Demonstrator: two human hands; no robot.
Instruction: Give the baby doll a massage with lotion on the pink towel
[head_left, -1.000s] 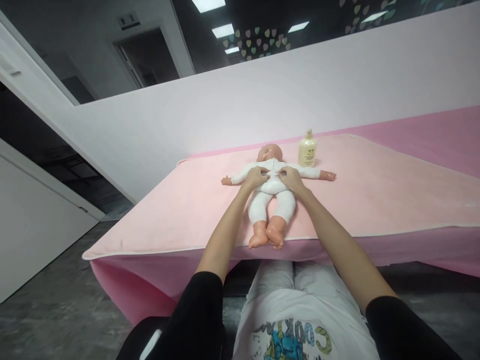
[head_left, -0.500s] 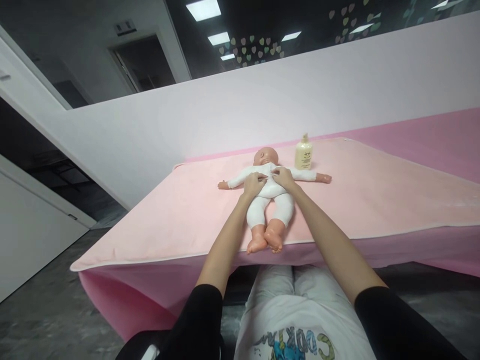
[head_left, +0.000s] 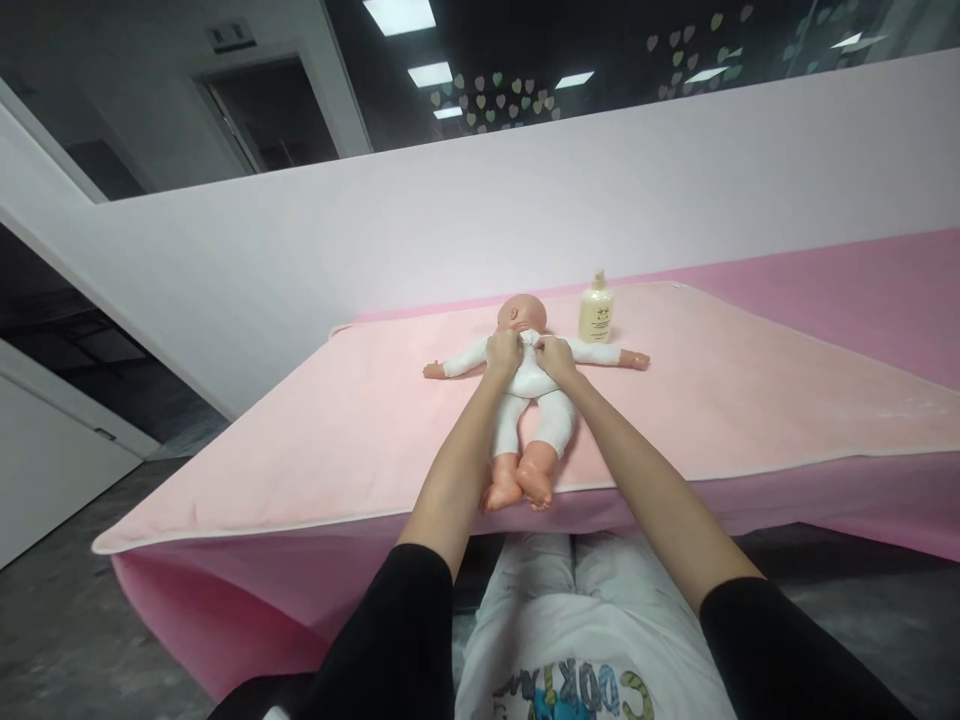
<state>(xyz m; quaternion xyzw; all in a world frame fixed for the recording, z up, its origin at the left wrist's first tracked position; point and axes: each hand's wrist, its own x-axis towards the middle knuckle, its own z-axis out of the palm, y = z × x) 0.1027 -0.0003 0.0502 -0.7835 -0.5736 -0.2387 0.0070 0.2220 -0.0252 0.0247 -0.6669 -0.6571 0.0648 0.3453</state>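
- The left hand (head_left: 503,352) is laid on the upper chest of the baby doll (head_left: 529,385), fingers curled loosely against the white suit just below the doll's neck; whether fabric is actually pinched cannot be told.
- The right hand (head_left: 553,358) is set on the same chest, just beside the left hand, fingers bent down onto the suit; a closed hold on the cloth cannot be confirmed.
- The doll is laid on its back, its chest directly under both hands, its head beyond the fingertips and its bare feet at the near edge of the pad.
- The doll's arms are spread out to either side of the hands, each ending in a small bare hand lying on the pad.
- A cream lotion bottle (head_left: 595,312) with a pump top is stood upright near the doll's head, on the far right of it, apart from both hands.
- The doll is carried by a pale pink pad (head_left: 750,390), which is spread over a deeper pink table cover (head_left: 862,280) that hangs down below the doll's feet.
- Behind the doll's head a plain pale partition wall (head_left: 525,210) is seen, with dark glass bearing heart-shaped stickers above it and lit ceiling panels.
- Grey floor (head_left: 60,620) is seen far left of the doll, below a white door panel.
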